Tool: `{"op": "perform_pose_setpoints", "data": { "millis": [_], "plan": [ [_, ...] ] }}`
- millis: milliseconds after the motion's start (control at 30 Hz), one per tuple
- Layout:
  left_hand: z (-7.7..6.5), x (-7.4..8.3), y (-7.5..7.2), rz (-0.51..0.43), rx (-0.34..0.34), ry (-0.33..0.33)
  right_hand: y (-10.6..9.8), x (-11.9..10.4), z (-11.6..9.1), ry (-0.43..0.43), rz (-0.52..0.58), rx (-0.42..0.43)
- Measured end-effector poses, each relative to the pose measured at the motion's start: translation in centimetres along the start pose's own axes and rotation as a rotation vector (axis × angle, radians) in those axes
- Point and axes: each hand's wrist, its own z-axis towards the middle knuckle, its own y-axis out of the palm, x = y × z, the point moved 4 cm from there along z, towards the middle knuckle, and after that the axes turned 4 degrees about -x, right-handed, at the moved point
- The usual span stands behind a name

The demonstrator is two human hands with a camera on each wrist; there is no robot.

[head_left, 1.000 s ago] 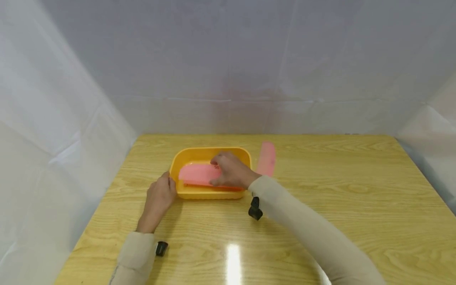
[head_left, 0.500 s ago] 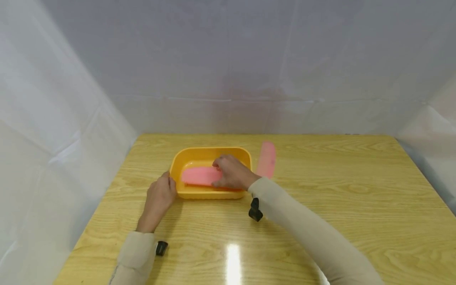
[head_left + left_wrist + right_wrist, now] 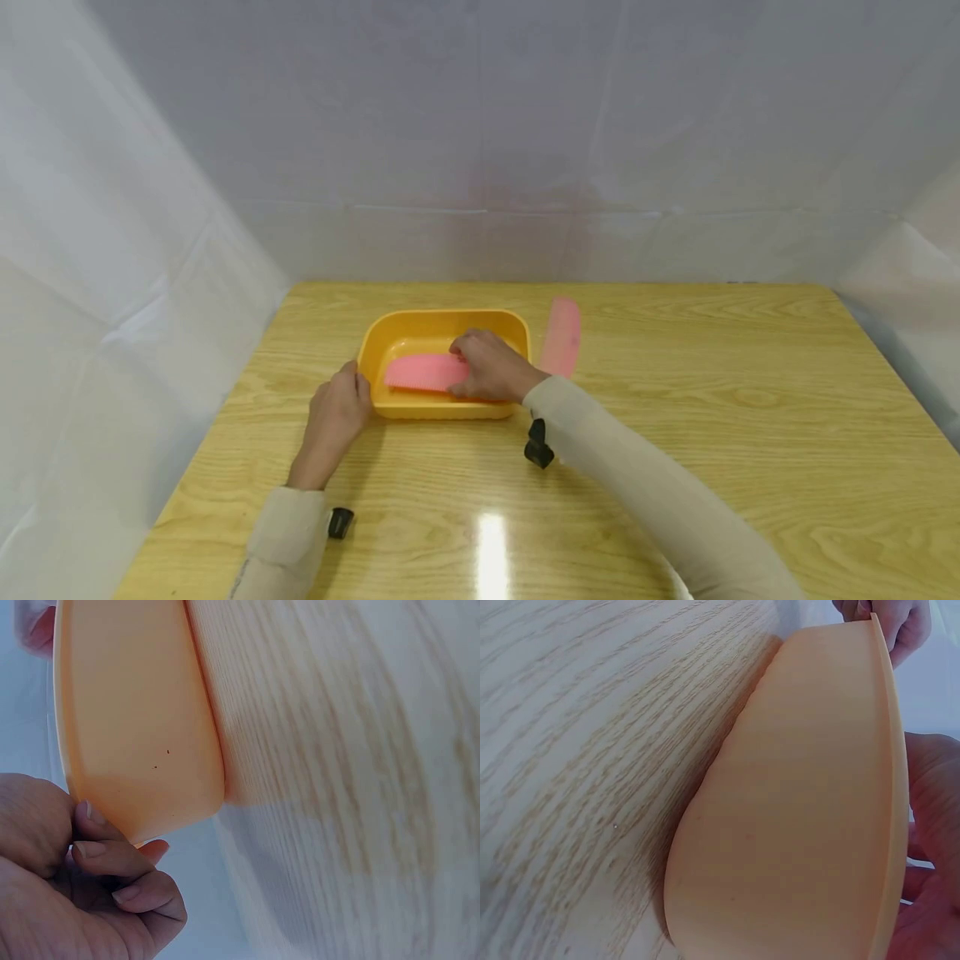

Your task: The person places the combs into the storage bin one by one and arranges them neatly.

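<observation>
A yellow plastic basin (image 3: 442,412) stands on the table in the head view. My left hand (image 3: 339,417) grips its left end by the rim. The left wrist view shows the curled fingers (image 3: 124,881) at the basin's corner. Inside the basin, my right hand (image 3: 495,367) holds a pink comb (image 3: 423,372) near its right end, fingers on the far edge and thumb on the near one. The comb lies lengthwise with its teeth facing me; its right end is hidden by the hand. In the right wrist view, the basin wall hides much of my right hand (image 3: 934,817).
A second pink comb (image 3: 561,335) lies on the wooden table (image 3: 712,383) just right of the basin, partly behind my right wrist. Pale sheeting (image 3: 480,150) hangs behind the table and along both sides. Black wrist devices (image 3: 537,446) sit by both sleeves.
The comb in my right hand has shifted slightly right and nearer to me, lower in the basin. It tilted on the way, its teeth briefly hard to see. My left hand has stayed put.
</observation>
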Motion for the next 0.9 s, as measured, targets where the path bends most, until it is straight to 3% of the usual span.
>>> {"op": "perform_pose_setpoints", "data": {
  "millis": [233, 400, 667, 900],
  "plan": [
    [0.0, 0.0, -0.1, -0.003, -0.001, -0.01, -0.2, -0.3, -0.2, 0.0, 0.004, -0.009],
    [0.0, -0.1, 0.0, -0.004, -0.005, -0.01, -1.0, -0.3, -0.7, 0.035, 0.081, -0.008],
    [0.0, -0.1, 0.0, -0.009, -0.016, -0.014, -3.1, 1.1, -1.6, 0.064, 0.149, 0.095],
    [0.0, 0.0, -0.1, -0.008, -0.006, -0.004, -5.6, 3.3, -2.9, 0.149, 0.162, 0.179]
  ]
}}
